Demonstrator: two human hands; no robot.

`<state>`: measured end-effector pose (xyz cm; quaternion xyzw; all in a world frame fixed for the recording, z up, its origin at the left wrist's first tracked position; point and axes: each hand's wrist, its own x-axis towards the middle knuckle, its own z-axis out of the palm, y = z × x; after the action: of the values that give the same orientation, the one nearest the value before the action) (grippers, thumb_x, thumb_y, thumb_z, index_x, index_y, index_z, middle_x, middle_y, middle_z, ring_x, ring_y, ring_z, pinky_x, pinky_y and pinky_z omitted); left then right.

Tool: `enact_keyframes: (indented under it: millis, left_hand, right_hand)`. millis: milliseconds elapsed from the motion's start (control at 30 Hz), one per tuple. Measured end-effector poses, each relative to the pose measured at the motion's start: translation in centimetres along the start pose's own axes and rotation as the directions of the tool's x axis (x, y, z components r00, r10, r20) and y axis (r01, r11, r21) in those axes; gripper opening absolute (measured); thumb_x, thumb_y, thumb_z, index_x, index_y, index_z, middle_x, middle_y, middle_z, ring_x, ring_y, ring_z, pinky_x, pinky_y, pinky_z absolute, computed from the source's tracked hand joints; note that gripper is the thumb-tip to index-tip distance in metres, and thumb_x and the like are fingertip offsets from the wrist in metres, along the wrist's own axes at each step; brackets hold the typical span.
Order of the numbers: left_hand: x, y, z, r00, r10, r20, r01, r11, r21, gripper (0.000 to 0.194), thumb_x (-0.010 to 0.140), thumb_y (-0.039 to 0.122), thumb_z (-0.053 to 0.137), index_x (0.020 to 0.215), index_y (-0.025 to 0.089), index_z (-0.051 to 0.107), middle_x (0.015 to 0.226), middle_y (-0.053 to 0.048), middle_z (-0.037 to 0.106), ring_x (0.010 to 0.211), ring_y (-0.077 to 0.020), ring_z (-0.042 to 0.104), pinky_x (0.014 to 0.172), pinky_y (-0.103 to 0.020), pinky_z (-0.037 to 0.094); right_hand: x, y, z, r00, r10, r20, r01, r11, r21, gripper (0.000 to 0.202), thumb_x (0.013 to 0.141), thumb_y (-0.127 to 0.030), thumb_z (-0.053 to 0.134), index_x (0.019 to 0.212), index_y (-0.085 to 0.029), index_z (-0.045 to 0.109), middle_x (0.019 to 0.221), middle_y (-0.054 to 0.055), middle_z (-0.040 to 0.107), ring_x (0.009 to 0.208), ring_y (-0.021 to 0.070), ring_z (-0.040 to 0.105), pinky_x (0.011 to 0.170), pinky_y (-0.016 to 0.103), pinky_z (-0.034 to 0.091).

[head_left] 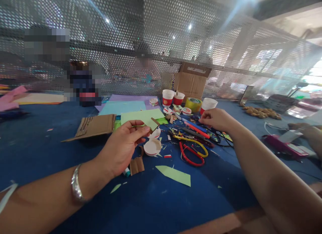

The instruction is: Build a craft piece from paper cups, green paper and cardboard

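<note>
My left hand pinches a small folded piece of cardboard between thumb and fingers. Below it on the blue tabletop lie a cut paper cup base and a corrugated cardboard scrap. My right hand reaches among the pens with its fingertips drawn together; what they hold, if anything, is hidden. Beside it are a blue pen, a red pen and a black cable. Scissors with red and yellow handles lie nearer to me, behind a pointed green paper strip.
Paper cups, yellow tape and a cardboard box stand at the back before a perforated metal screen. Coloured paper sheets and a cardboard flap lie left. A purple object is at right.
</note>
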<state>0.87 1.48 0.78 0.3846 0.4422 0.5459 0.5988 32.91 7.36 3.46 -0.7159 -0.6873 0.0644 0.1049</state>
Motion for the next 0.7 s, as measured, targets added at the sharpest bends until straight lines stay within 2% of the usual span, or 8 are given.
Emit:
enact_keyframes:
  millis: [267,367,433,500,567,633,700]
  left_hand:
    - [-0.1,-0.4,-0.3,1.0,0.021,0.012,-0.023,0.993,0.115,0.034,0.066,0.027,0.086,0.088,0.018,0.062,0.079,0.004,0.067,0.077,-0.0107,0.06,0.066,-0.023,0.04]
    - [-0.3,-0.5,-0.3,0.996,0.063,0.057,-0.071,0.986,0.149,0.036,0.065,0.029,0.088,0.087,0.018,0.063,0.077,0.003,0.067,0.074,-0.0107,0.06,0.067,-0.023,0.043]
    - [-0.3,-0.7,-0.3,0.989,0.088,0.118,-0.107,0.981,0.165,0.032,0.068,0.03,0.087,0.086,0.018,0.064,0.079,0.002,0.068,0.074,-0.0116,0.061,0.069,-0.024,0.045]
    - [-0.4,-0.7,-0.2,0.975,0.107,0.196,-0.142,0.975,0.174,0.027,0.072,0.029,0.084,0.089,0.018,0.067,0.085,0.0,0.071,0.079,-0.0134,0.063,0.073,-0.025,0.048]
    - [-0.6,-0.7,0.0,0.949,0.145,0.279,-0.197,0.966,0.168,0.023,0.073,0.027,0.082,0.091,0.02,0.069,0.089,-0.001,0.072,0.081,-0.0141,0.064,0.075,-0.026,0.05]
    - [-0.9,-0.5,0.2,0.921,0.177,0.348,-0.25,0.952,0.177,0.018,0.073,0.025,0.082,0.085,0.021,0.069,0.084,0.001,0.069,0.076,-0.0126,0.062,0.07,-0.024,0.049]
    - [-1.2,-0.3,0.2,0.901,0.178,0.395,-0.281,0.934,0.22,0.017,0.073,0.026,0.082,0.077,0.02,0.066,0.077,0.002,0.065,0.068,-0.0109,0.058,0.062,-0.022,0.047]
  right_hand:
    - [-0.1,-0.3,0.2,1.0,-0.017,0.014,0.016,0.997,0.071,0.012,0.082,-0.025,0.068,0.072,-0.018,0.069,0.062,0.003,0.069,0.059,0.0178,0.063,0.058,0.029,0.043]
    - [-0.6,-1.5,0.3,0.997,-0.072,-0.009,0.073,0.983,0.17,0.015,0.085,-0.029,0.066,0.077,-0.017,0.068,0.065,0.003,0.069,0.061,0.0174,0.063,0.061,0.029,0.045]
    - [-1.4,-3.0,0.5,0.989,-0.146,-0.003,0.141,0.954,0.264,0.016,0.088,-0.032,0.064,0.083,-0.018,0.068,0.074,0.003,0.071,0.067,0.0157,0.065,0.064,0.027,0.047]
    - [-2.4,-4.7,0.8,0.972,-0.23,0.04,0.2,0.909,0.366,0.021,0.092,-0.038,0.061,0.087,-0.019,0.068,0.077,0.002,0.072,0.07,0.0137,0.066,0.065,0.024,0.05]
    - [-3.7,-6.5,1.0,0.951,-0.301,0.077,0.232,0.852,0.469,0.029,0.095,-0.047,0.056,0.088,-0.02,0.067,0.079,0.002,0.073,0.066,0.0118,0.066,0.06,0.023,0.05]
    - [-4.9,-8.0,1.3,0.913,-0.386,0.132,0.198,0.703,0.683,0.031,0.094,-0.047,0.058,0.085,-0.019,0.067,0.076,0.002,0.072,0.063,0.011,0.064,0.054,0.021,0.048]
    - [-5.8,-9.1,1.4,0.87,-0.452,0.198,0.148,0.621,0.77,0.035,0.094,-0.051,0.059,0.085,-0.019,0.069,0.072,0.001,0.07,0.059,0.0101,0.063,0.051,0.02,0.046]
